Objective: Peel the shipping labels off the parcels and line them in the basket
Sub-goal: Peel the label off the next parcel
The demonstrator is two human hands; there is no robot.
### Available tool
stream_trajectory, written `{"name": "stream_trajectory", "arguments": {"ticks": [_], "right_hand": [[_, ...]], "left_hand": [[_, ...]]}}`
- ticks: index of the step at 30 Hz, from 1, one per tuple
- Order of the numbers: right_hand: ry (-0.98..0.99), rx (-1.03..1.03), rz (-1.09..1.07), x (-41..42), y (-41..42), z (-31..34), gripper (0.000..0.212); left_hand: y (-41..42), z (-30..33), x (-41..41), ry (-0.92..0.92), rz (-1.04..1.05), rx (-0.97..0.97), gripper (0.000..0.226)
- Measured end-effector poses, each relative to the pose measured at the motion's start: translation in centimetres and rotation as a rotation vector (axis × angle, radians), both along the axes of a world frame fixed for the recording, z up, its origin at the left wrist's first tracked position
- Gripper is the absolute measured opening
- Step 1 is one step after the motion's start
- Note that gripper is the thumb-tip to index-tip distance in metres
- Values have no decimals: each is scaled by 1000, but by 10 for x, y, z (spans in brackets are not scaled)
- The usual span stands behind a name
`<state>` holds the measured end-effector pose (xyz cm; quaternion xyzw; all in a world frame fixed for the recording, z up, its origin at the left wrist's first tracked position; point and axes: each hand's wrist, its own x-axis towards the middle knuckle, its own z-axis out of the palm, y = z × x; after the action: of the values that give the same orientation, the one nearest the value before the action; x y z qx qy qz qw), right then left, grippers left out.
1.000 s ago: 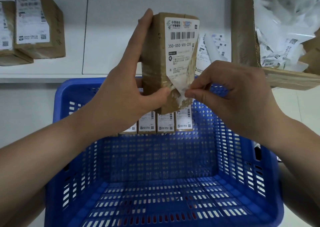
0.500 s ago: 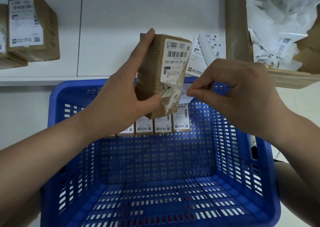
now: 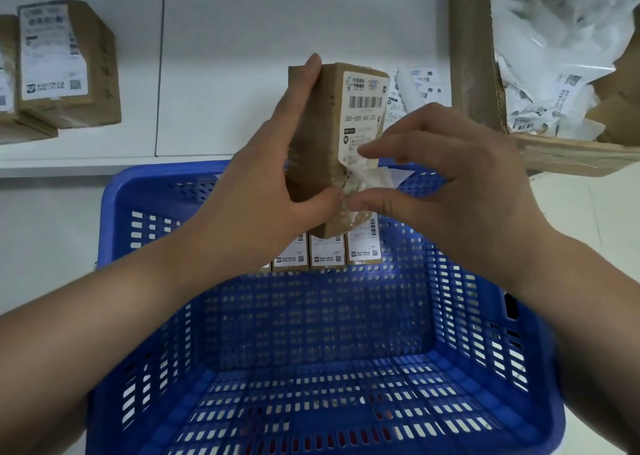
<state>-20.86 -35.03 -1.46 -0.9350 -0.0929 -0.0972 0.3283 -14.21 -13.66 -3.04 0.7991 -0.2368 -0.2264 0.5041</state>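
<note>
My left hand (image 3: 263, 191) grips a brown cardboard parcel (image 3: 322, 135) upright over the far rim of the blue plastic basket (image 3: 145, 191). Its white shipping label (image 3: 363, 108) is still stuck along the top, while the lower part is peeled up into a loose flap. My right hand (image 3: 450, 177) is at that flap, index fingertip on the label above it and thumb on the bared cardboard below it. A row of labelled parcels (image 3: 327, 252) stands against the basket's far wall, partly hidden by the held parcel.
Two labelled brown parcels (image 3: 69, 63) lie on the white table at the far left. A large cardboard box (image 3: 467, 38) at the right holds crumpled white label scraps (image 3: 568, 56). Loose labels (image 3: 415, 87) lie beside it. Most of the basket floor is bare.
The parcel has stayed over the basket's far rim. My right hand has shifted left onto the parcel, its thumb and index finger now spread above and below the peeled flap instead of pulling its corner.
</note>
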Motion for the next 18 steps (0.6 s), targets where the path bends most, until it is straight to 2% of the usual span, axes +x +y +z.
{"name": "stream_trajectory", "arguments": {"ticks": [9, 18], "right_hand": [[-33, -20, -12, 3, 7, -10, 9], [-9, -99, -36, 0, 5, -6, 10]], "left_hand": [[-4, -2, -5, 28, -26, 29, 107], [-3, 0, -5, 25, -54, 52, 106]]}}
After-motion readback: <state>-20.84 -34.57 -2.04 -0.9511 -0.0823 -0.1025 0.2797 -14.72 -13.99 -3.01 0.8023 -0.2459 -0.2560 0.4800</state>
